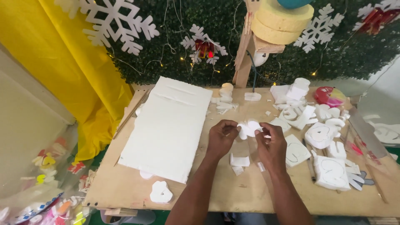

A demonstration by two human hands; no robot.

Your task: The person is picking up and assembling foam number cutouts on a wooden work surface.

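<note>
Both of my hands hold one small white foam cut-out [248,128] above the middle of a wooden board [233,191]. My left hand [221,137] pinches its left edge. My right hand [271,143] grips its right side with thumb and fingers. Two small foam scraps [239,161] lie on the board just below the hands. A large white foam sheet [168,127] lies flat to the left of my left hand.
Many cut foam shapes and offcuts [321,135] crowd the right side of the board. A single foam shape [161,192] lies near the front edge. A wooden post [246,54] carrying yellow foam discs [283,21] stands at the back. Yellow cloth [71,62] hangs at left.
</note>
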